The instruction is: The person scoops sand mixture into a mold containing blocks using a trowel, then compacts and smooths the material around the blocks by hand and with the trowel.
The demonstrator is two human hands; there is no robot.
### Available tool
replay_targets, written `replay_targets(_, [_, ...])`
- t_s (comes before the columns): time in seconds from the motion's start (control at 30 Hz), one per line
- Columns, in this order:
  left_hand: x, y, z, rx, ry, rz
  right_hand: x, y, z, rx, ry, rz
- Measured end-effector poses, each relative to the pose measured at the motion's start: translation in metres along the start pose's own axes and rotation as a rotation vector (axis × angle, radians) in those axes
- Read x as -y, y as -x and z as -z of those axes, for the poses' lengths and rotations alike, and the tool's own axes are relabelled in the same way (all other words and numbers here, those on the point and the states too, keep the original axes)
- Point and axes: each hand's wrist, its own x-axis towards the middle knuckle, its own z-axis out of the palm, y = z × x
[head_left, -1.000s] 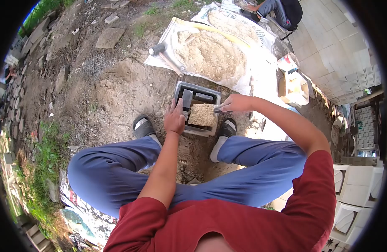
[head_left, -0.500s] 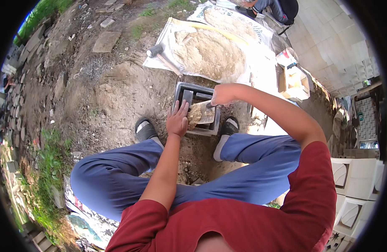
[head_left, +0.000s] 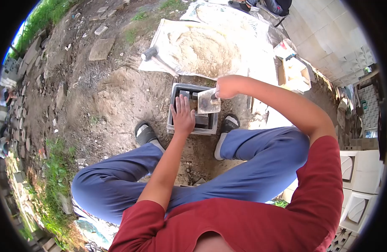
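A grey box-shaped mould point(head_left: 171, 124) with dark blocks inside sits on the ground between my feet. My left hand point(head_left: 183, 115) lies flat with its fingers stretched over the mould's left part. My right hand point(head_left: 228, 87) is closed round the handle of a trowel point(head_left: 208, 102), at the mould's upper right. The trowel's flat blade is over the mould's right part and shows only a thin smear of mix. Part of the mould's inside is hidden under the blade and my left hand.
Beyond the mould, a sandy mix point(head_left: 208, 50) lies on white sacks point(head_left: 160, 35). A mallet point(head_left: 150, 53) rests at their left edge. Cream blocks point(head_left: 295, 75) stand at the right. Another person's legs point(head_left: 273, 6) show at the top. Flat stones point(head_left: 102, 49) lie at the left.
The sandy mix that was on the trowel blade is gone from it. The trowel and my right hand have shifted slightly, and the blade lies flatter. My left hand remains over the mould.
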Motion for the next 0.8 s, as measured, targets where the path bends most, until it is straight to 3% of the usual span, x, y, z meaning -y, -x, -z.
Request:
replay_targets(0.07, [0.001,-0.006,0.000,0.010,0.020,-0.041,-0.011,0.003,-0.003,0.010,-0.026,0.009])
replay_targets(0.13, [0.019,-0.010,0.011,-0.025,0.526,-0.042,-0.026,-0.005,-0.012,-0.035,-0.065,0.032])
replay_targets(0.2, [0.029,-0.003,0.031,-0.016,0.377,-0.071,-0.033,-0.011,-0.018,-0.092,-0.108,0.070])
replay_targets(0.33, [0.037,0.027,0.060,0.135,0.151,-0.174,-0.016,-0.001,0.013,0.005,-0.200,-0.041])
replay_targets(0.4, [0.030,0.046,0.064,0.310,0.012,-0.299,-0.017,-0.007,0.015,-0.031,-0.099,0.043])
replay_targets(0.57, [0.014,0.040,0.054,0.178,-0.024,-0.281,-0.009,-0.004,0.017,-0.044,-0.125,0.027])
replay_targets(0.67, [0.024,0.040,0.052,0.217,-0.079,-0.313,-0.013,0.004,0.013,-0.019,-0.137,0.012])
replay_targets(0.8, [0.034,0.056,0.055,0.148,0.029,-0.278,-0.015,0.023,0.016,0.018,-0.093,0.024])
